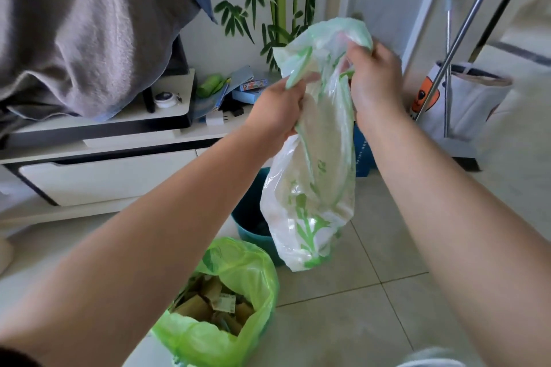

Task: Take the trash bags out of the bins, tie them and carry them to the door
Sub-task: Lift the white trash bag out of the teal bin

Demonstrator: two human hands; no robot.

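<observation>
Forearms [143, 247] out over the green bag [226, 337], left hand [277, 110] and right hand [375, 80] pinched the white bag [316, 188] at its mouth above the bin [250, 217], and it looked light, limp, slippery, best gripped at that gathered top.

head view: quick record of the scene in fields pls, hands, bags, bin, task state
left hand: grips one top flap of the white bag
right hand: grips the other top flap, held higher
white bag: held up in the air, green print, top not knotted
teal bin: on the tiled floor, partly hidden behind the white bag
green bag: nearer the camera, open, cardboard scraps inside
task state: neither bag tied yet
</observation>
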